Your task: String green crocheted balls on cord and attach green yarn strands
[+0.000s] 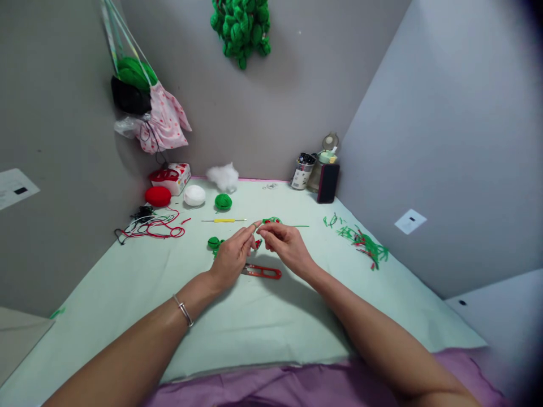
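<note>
My left hand (233, 255), a bracelet at its wrist, is closed round a small red and green crocheted piece (258, 244), mostly hidden by the fingers. Close beside it, my right hand (285, 244) has thumb and forefinger pinched together; what lies between them is too small to make out. Below the hands rests a pair of red-handled thread snips (263, 272), blades partly under my left hand. A green crocheted piece (214, 243) lies left of that hand. Just beyond the fingertips is a green and red yarn piece (272, 221), partly covered.
A yellow-handled crochet hook (224, 220) lies behind the hands. Red (158, 196), white (194, 195) and green yarn balls (223, 202) stand farther back, near white stuffing (223, 177). Yarn scraps (363, 243) are at right. A phone (328, 183) leans against a jar at the back.
</note>
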Tool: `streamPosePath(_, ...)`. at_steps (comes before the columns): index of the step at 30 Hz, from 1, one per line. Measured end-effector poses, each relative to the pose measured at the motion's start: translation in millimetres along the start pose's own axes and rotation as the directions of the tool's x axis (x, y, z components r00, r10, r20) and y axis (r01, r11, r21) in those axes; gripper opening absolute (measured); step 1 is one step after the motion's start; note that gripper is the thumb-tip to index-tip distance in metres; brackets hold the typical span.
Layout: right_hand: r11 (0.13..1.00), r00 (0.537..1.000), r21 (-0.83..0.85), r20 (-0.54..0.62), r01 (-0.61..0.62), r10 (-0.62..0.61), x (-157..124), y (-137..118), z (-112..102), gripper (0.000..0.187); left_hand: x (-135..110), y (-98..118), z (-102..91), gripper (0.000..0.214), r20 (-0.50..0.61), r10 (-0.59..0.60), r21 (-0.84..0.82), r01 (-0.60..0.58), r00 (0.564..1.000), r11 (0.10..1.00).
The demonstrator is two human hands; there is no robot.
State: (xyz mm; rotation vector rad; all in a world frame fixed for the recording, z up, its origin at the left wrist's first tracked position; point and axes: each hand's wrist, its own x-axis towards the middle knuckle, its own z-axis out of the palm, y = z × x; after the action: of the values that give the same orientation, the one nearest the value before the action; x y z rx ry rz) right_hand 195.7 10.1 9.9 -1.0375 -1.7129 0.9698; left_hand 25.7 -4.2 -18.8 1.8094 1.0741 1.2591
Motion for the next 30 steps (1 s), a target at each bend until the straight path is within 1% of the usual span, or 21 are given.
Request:
streamPosePath(6, 0.998, 1.0, -0.067, 0.006, 0.016, -0.016, -1, -2, -1, 0.023, 0, -2, 0.2, 0.045, 0.031, 0.032, 0.072, -0.034, 0.999, 0.997)
streamPosePath(9, 0.998, 1.0, -0.062, -0.007, 0.012, -0.013, -1, -1, 0, 0.022, 0, -2, 0.0, 0.045, 0.038, 0.046, 0.093, -0.049, 0.998, 0.994)
streamPosePath(14, 0.999, 1.0, -0.051, -0.019, 0.011, -0.012, -2, -1, 1, 0.021, 0, 0, -0.6, 0.045, 0.036, 0.044, 0.078, -0.047, 0.998, 0.996)
streamPosePath(18, 0.999, 1.0, -0.044, -0.022, 0.006, -0.007, -2, -1, 1, 0.023, 0, -3, 0.0, 0.045, 0.041, 0.046, 0.118, -0.05, 0.998, 0.992)
streamPosePath(24, 0.996, 1.0, -0.084, -0.026, 0.015, -0.017, -1, 2, 1, 0.024, 0, -9, 1.3, 0.045, 0.031, 0.1, 0.145, -0.103, 0.995, 0.984)
streamPosePath(30, 0.993, 1.0, -0.119, -0.008, 0.023, -0.024, -2, 0, 1, 0.022, 0, -10, 1.3, 0.046, 0.045, 0.112, 0.196, -0.119, 0.993, 0.973)
